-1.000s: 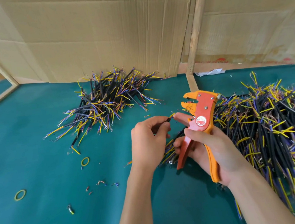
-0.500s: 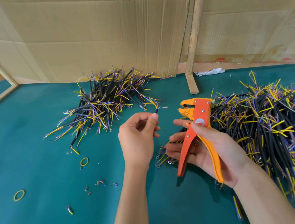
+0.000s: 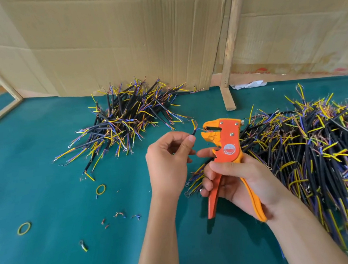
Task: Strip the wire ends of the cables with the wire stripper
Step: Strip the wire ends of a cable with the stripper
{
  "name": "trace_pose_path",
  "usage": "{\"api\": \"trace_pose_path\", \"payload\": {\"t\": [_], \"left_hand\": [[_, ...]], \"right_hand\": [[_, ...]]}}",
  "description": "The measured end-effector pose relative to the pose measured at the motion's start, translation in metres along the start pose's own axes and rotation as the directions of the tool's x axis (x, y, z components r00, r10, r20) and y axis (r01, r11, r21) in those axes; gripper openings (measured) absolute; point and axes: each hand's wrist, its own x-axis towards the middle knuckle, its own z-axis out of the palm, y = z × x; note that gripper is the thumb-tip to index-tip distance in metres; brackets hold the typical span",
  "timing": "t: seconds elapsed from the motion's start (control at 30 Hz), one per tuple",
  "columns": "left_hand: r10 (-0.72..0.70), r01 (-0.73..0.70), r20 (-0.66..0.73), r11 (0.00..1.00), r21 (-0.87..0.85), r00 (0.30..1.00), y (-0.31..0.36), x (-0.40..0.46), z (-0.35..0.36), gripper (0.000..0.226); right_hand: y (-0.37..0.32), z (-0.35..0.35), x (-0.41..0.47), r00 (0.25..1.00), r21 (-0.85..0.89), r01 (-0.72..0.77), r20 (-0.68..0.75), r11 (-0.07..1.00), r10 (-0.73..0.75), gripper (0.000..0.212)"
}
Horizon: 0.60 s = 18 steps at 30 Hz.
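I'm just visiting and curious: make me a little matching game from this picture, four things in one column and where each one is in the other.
Things:
1. wire stripper
2. single cable
3. big cable pile
4. yellow rubber bands

Places:
A. pinched in the left hand
B. loose on the green mat, left of the hands
C. gripped in the right hand
D. heaped at the right side of the mat

Pairs: 1-C, 2-A, 3-D, 4-B
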Motion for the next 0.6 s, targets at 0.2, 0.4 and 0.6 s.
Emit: {"api": "trace_pose_path", "payload": {"t": [0.2, 0.4, 0.6], "left_hand": [[0.002, -0.001, 0.029, 1.000, -0.002, 1.000, 0.000, -0.002, 0.002, 0.010], [0.011, -0.010, 0.043, 1.000, -0.023, 0.999, 0.003, -0.002, 0.002, 0.008], [-0.003, 0.005, 0.049, 0.999, -0.036, 0.999, 0.003, -0.002, 0.000, 0.007]], "right_hand": [[0.002, 0.004, 0.001, 0.999, 0.004, 0.019, -0.025, 1.000, -0.019, 0.032], [0.004, 0.010, 0.001, 0.996, 0.008, 0.057, -0.064, 0.998, -0.057, 0.037], [0.005, 0.013, 0.002, 0.997, 0.011, 0.038, -0.070, 0.999, -0.038, 0.039]]}}
